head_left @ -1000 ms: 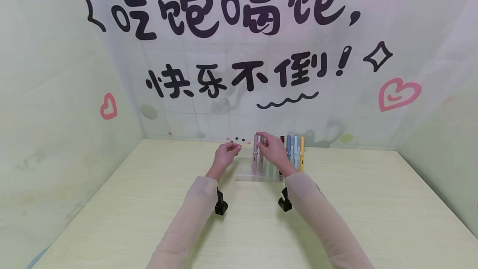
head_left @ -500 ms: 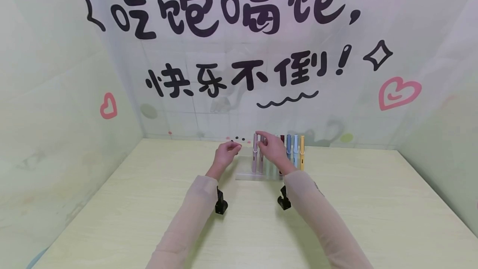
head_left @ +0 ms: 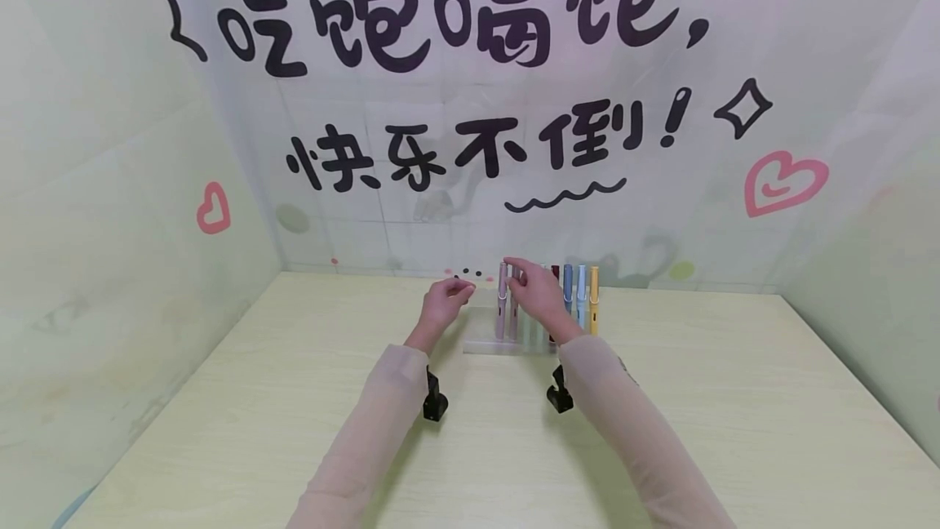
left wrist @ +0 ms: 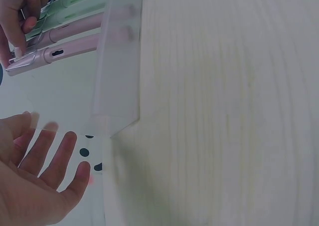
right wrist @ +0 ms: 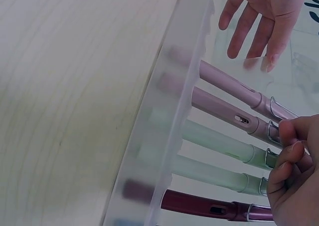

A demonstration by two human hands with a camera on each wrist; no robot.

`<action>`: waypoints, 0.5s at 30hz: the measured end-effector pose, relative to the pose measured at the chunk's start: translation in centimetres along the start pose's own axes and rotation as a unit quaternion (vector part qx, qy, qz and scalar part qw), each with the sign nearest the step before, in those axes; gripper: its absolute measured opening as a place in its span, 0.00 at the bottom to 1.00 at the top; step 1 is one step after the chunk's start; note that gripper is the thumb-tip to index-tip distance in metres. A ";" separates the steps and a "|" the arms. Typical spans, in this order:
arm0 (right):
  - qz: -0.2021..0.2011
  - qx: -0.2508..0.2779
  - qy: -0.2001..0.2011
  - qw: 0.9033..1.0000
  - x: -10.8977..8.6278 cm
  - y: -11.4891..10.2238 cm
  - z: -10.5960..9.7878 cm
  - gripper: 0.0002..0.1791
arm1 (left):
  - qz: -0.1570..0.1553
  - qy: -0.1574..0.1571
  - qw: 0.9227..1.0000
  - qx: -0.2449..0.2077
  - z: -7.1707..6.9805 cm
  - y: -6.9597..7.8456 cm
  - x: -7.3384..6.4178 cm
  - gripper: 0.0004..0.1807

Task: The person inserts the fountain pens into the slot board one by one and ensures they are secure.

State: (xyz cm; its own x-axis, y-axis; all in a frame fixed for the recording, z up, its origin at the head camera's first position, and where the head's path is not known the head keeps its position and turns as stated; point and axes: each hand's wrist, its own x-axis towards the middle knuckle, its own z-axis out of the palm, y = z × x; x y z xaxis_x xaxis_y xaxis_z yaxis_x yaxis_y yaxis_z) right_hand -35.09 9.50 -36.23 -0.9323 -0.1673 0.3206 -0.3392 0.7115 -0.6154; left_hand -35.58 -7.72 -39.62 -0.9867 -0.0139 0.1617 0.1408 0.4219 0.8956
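Observation:
My left hand [head_left: 443, 304] pinches the upper left edge of a frosted clear pen stand [head_left: 481, 347] between thumb and fingers. In the left wrist view its other fingers are spread out. My right hand [head_left: 539, 294] is at the cap of the leftmost pink fountain pen [left wrist: 75, 47], forefinger over the cap's end and thumb at its side. That pen stands in the end slot in use, with a second pink pen [right wrist: 219, 108] beside it. Two pale green pens [right wrist: 219, 141] and a dark red pen [right wrist: 199, 203] follow, partly hidden behind my right hand in the head view.
Farther right in the row stand a dark blue pen [head_left: 568, 284], a light blue pen [head_left: 582, 292] and a yellow pen [head_left: 594, 300]. The stand rests on a pale wooden table [head_left: 485, 464], close to a printed cloth backdrop [head_left: 411, 227]. Black wrist mounts [head_left: 435, 406] hang under both sleeves.

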 end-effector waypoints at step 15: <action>-0.021 0.017 0.018 0.999 0.0 0.2 -0.2 0.22 | 0.001 0.002 1.000 0.001 0.0 0.1 0.0 0.12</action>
State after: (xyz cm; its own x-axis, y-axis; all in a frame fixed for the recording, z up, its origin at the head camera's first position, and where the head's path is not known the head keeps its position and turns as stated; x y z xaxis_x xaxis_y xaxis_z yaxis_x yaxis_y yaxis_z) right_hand -35.16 9.80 -36.19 -0.9124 -0.1714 0.3716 -0.3822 0.6812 -0.6244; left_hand -35.56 -7.65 -39.57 -0.9861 -0.0159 0.1656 0.1433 0.4242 0.8941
